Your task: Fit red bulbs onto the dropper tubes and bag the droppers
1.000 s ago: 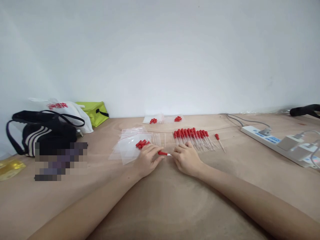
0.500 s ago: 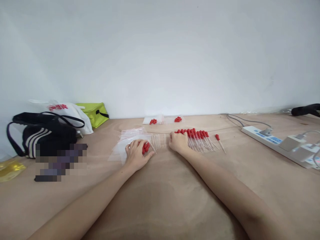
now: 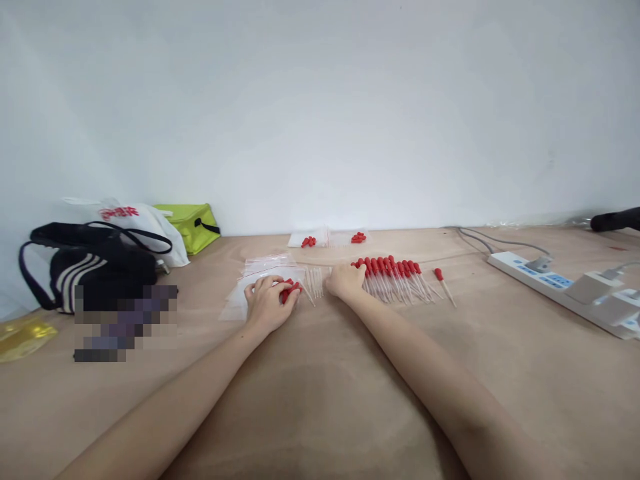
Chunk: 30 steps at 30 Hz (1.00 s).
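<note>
My left hand (image 3: pixel 266 305) rests on clear plastic bags (image 3: pixel 235 303), its fingers curled round several red rubber bulbs (image 3: pixel 289 291). Beside its fingertips lie thin clear tubes (image 3: pixel 315 283) in a row. My right hand (image 3: pixel 345 279) is at the right end of these tubes, fingers bent and closed; whatever they hold is hidden. Right of it, several droppers with red bulbs (image 3: pixel 387 267) lie side by side, bulbs toward the wall. One single dropper (image 3: pixel 445 285) lies apart at their right.
Two bags with red bulbs (image 3: pixel 309 242) lie near the wall. At the left are a black bag (image 3: pixel 100 273), a white bag (image 3: pixel 160 233), a green box bag (image 3: pixel 187 223) and yellow plastic (image 3: pixel 25 337). A power strip (image 3: pixel 560 290) with plugs lies right.
My right hand has moved left, away from the row of droppers and toward the clear tubes. My left hand has shifted slightly, and its fingers sit differently on the red bulbs.
</note>
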### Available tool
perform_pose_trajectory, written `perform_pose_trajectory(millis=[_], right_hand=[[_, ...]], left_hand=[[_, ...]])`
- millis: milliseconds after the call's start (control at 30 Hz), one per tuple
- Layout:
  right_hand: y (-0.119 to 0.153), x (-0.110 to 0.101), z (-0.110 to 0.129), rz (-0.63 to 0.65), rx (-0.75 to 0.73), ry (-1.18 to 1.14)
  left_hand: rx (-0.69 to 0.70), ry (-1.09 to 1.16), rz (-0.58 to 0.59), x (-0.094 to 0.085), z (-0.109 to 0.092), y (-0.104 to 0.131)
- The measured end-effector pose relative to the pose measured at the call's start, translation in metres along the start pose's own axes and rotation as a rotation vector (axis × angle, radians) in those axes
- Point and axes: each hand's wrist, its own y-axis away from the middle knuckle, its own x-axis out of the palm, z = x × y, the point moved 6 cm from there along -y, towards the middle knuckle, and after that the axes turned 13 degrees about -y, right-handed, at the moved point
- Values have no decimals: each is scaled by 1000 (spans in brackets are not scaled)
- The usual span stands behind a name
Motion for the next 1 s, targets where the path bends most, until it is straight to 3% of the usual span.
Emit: perform_pose_trajectory(millis=[200, 400, 533, 667, 800, 900, 1000], right_hand=[[3, 2, 5, -18, -33, 9], [37, -22, -10, -336, -277, -21], [71, -36, -38, -438, -459, -47], [94, -48, -63, -449, -535, -50], [98, -53, -70, -437, -534, -80], [95, -50, -69, -400, -540, -125], [93, -42, -66, -301, -591, -207]], left_hand=[[-60, 10, -20, 2, 2, -6], [-71, 16, -26, 3, 2, -6], [-54, 5, -25, 0, -1, -5], [-57, 4, -15, -2, -1, -6], [-78, 44, -16, -2, 1, -8], [-69, 69, -153, -12, 0, -6], [98, 162, -255, -24, -13, 2]])
